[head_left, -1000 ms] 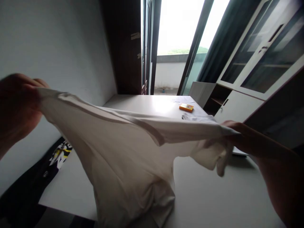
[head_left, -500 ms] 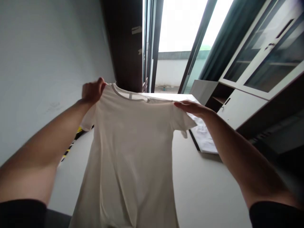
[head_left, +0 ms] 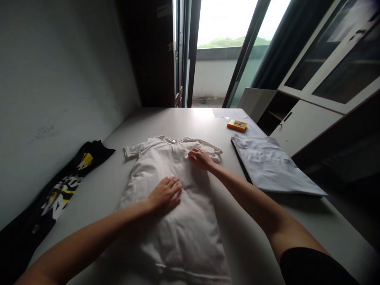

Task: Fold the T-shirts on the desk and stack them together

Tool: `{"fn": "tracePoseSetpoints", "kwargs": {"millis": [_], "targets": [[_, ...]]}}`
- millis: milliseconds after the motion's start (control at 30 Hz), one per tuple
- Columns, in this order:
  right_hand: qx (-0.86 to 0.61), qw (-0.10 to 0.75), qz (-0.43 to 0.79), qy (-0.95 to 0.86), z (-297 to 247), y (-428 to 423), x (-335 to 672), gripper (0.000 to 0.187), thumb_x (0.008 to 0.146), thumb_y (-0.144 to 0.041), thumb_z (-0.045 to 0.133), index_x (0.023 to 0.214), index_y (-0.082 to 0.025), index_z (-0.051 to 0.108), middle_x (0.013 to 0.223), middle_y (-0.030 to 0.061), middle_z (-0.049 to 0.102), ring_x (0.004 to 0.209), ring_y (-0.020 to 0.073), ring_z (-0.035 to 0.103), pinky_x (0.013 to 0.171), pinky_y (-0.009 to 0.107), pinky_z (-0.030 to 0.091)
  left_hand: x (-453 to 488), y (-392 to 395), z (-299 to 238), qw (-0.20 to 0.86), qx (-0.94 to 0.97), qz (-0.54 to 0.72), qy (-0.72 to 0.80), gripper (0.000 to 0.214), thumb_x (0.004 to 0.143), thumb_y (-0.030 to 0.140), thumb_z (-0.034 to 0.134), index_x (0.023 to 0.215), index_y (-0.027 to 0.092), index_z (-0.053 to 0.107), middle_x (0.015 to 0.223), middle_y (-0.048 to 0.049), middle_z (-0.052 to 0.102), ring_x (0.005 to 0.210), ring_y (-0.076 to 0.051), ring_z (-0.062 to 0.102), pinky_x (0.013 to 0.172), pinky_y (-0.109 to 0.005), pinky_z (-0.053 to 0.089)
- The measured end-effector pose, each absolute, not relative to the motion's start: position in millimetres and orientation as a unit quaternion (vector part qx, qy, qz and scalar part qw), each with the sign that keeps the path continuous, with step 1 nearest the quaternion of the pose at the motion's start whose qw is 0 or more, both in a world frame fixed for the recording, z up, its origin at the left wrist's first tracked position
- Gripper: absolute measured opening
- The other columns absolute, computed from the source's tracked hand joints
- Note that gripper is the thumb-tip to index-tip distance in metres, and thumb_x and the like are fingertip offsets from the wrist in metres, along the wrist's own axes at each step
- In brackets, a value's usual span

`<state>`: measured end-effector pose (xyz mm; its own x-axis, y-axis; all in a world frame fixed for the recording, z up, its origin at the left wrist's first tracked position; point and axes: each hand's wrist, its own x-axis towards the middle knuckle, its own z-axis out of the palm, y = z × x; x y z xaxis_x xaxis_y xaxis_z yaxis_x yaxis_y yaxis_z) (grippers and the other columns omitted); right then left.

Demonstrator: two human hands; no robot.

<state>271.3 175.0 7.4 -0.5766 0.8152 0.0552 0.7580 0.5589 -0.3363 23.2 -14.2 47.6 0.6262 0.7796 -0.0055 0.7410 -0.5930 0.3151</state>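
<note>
A white T-shirt (head_left: 190,221) lies spread on the white table (head_left: 184,120), its collar at the far end and its hem towards me. Wrinkles run across its front. My left hand (head_left: 166,193) rests flat on the middle of the shirt, fingers stretched out. Higher up, near the sleeve on the right, my right hand (head_left: 200,157) lies on the fabric with its fingers extended. That sleeve looks bunched beside the hand. Neither hand grips the cloth.
A black garment with a yellow and white print (head_left: 67,190) lies along the wall on the left. On the right are a folded pale cloth (head_left: 273,164), an orange-yellow box (head_left: 236,125) and papers (head_left: 228,113). White cabinets (head_left: 311,122) stand beyond the table's right edge.
The T-shirt, held up by its shoulders before, now lies on the table. Both hands have let go of the shoulders and come down onto its front.
</note>
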Motion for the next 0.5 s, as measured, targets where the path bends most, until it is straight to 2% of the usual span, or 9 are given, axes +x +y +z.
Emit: {"fn": "tracePoseSetpoints", "kwargs": {"millis": [133,200,300,400,500], "targets": [[-0.463,0.131,0.139,-0.865,-12.9,184.0,255.2,0.036,0.102,-0.035,0.051,0.132,-0.023,0.067,0.137,0.01,0.063,0.127,0.0275,0.053,0.106,0.038,0.043,41.2,-76.1,55.3,0.19,0.925,0.045,0.327,0.067,0.1,0.061,0.052,0.154,0.023,0.046,0.165,-0.0137,0.036,0.154,-0.036,0.028,0.127,-0.059,0.02],[-0.503,0.122,0.125,-0.846,-20.2,196.0,253.1,0.043,0.102,-0.041,0.051,0.139,-0.023,0.063,0.145,0.0116,0.058,0.133,0.0299,0.049,0.111,0.041,0.041,48.6,-95.8,62.1,0.218,0.932,0.034,0.286,0.075,0.1,0.067,0.046,0.16,0.023,0.037,0.169,-0.0133,0.028,0.157,-0.037,0.022,0.127,-0.06,0.016],[-0.554,0.079,0.116,-0.821,-31.0,216.5,258.7,0.053,0.103,-0.053,0.046,0.147,-0.024,0.057,0.156,0.0133,0.049,0.144,0.034,0.041,0.119,0.052,0.033,55.0,-114.6,68.3,0.244,0.936,0.03,0.251,0.08,0.101,0.068,0.043,0.165,0.022,0.028,0.172,-0.0135,0.019,0.158,-0.038,0.019,0.127,-0.061,0.013],[-0.56,0.036,0.122,-0.819,-41.4,236.1,273.3,0.063,0.103,-0.062,0.041,0.155,-0.027,0.048,0.166,0.0114,0.035,0.153,0.0359,0.029,0.122,0.062,0.022,56.9,-125.9,69.2,0.251,0.941,0.029,0.225,0.081,0.102,0.067,0.042,0.167,0.023,0.023,0.171,-0.0135,0.018,0.158,-0.038,0.019,0.127,-0.062,0.013],[-0.535,0.025,0.127,-0.835,-48.4,252.4,291.2,0.064,0.104,-0.062,0.037,0.158,-0.03,0.044,0.169,0.0077,0.03,0.156,0.0325,0.025,0.123,0.06,0.022,58.0,-132.1,68.0,0.252,0.947,0.027,0.2,0.08,0.102,0.066,0.044,0.167,0.025,0.021,0.171,-0.0124,0.018,0.158,-0.037,0.021,0.128,-0.06,0.014]]}}
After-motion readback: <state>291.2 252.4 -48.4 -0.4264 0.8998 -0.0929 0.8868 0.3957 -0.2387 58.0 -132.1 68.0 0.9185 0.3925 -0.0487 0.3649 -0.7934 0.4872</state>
